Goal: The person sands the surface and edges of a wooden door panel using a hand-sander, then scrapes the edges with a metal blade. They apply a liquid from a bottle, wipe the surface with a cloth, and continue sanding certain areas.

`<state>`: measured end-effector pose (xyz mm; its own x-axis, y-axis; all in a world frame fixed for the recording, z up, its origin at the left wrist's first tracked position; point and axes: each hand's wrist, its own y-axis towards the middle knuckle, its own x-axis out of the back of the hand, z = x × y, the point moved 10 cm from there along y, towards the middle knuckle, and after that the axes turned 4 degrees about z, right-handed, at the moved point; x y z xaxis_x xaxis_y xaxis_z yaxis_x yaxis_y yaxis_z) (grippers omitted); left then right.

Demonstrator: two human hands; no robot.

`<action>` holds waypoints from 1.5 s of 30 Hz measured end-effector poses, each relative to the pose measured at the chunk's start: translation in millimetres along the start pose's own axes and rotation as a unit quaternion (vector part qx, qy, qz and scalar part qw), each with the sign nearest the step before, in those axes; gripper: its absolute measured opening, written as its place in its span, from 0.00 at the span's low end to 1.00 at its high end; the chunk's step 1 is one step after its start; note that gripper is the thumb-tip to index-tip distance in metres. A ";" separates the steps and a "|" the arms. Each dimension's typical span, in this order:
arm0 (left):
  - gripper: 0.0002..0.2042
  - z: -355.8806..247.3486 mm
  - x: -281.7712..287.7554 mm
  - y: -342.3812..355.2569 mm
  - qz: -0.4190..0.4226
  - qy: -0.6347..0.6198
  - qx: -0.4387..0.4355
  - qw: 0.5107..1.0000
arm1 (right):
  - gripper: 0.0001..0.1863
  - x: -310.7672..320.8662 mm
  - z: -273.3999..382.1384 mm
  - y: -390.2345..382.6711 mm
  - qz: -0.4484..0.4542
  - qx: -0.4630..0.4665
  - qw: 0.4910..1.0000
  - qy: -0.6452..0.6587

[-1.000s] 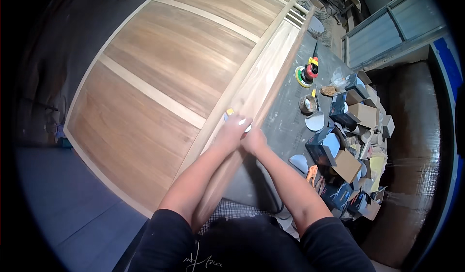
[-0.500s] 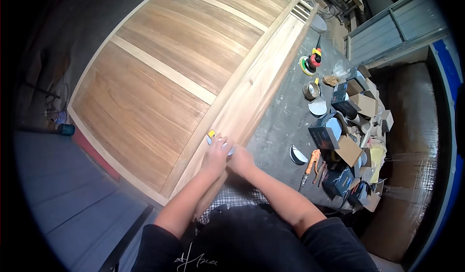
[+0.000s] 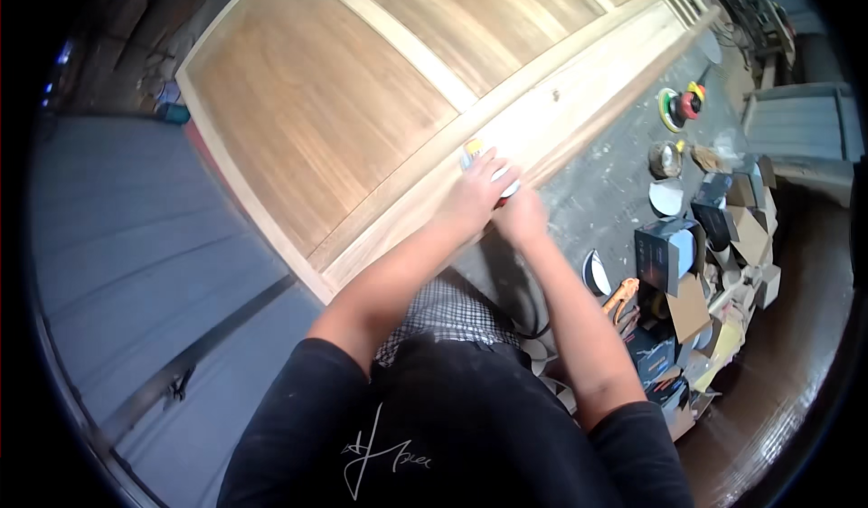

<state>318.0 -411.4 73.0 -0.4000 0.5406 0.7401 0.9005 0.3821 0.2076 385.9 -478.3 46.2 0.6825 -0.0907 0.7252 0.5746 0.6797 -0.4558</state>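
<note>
My left hand (image 3: 470, 199) is wrapped over a small power sander (image 3: 474, 149), whose yellow part and whitish disc edge show past the fingers. Close beside it, my right hand (image 3: 522, 219) is closed around the near side of the same tool, its fingertips hidden. Most of the sander's body is covered by the hands. It rests on the pale wooden side board (image 3: 592, 88) of a large panelled wooden piece (image 3: 312, 101). Brown panels with lighter strips between them make up its broad face.
On the grey work surface (image 3: 588, 196) to the right lie a red and yellow sander (image 3: 684, 106), a jar-like container (image 3: 666, 160), white discs (image 3: 666, 198) and an orange-handled tool (image 3: 620, 298). Opened cardboard boxes (image 3: 692, 307) crowd the right edge. Grey sheeting (image 3: 117, 219) spreads at the left.
The view has shifted, so the wooden piece and boxes sit differently in the picture. Both hands have moved farther along the side board, away from me, still holding the sander.
</note>
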 end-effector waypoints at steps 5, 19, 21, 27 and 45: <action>0.23 -0.6 0.6 24.0 -0.025 -0.016 0.001 1.000 | 0.20 10.3 -9.9 21.0 0.019 -0.006 0.999 -0.033; 0.24 7.0 60.7 -165.2 -0.038 0.036 0.016 0.999 | 0.19 -107.2 67.8 -108.0 0.047 0.011 0.997 -0.058; 0.20 15.1 65.8 -202.2 -0.015 0.026 0.037 0.999 | 0.19 -129.5 88.7 -135.7 0.050 0.015 0.997 -0.063; 0.21 19.0 103.9 -287.6 -0.028 0.038 0.024 0.999 | 0.15 -199.0 110.9 -186.6 0.070 0.031 0.995 -0.067; 0.27 29.2 134.2 -349.3 -0.038 0.026 0.047 0.998 | 0.17 -255.3 131.3 -222.5 0.104 0.045 0.991 -0.065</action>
<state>-55.2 -450.5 81.2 -0.4541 0.4691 0.7574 0.8472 0.4904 0.2043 24.5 -510.8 30.2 0.7150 0.1480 0.6832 0.3813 0.7366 -0.5586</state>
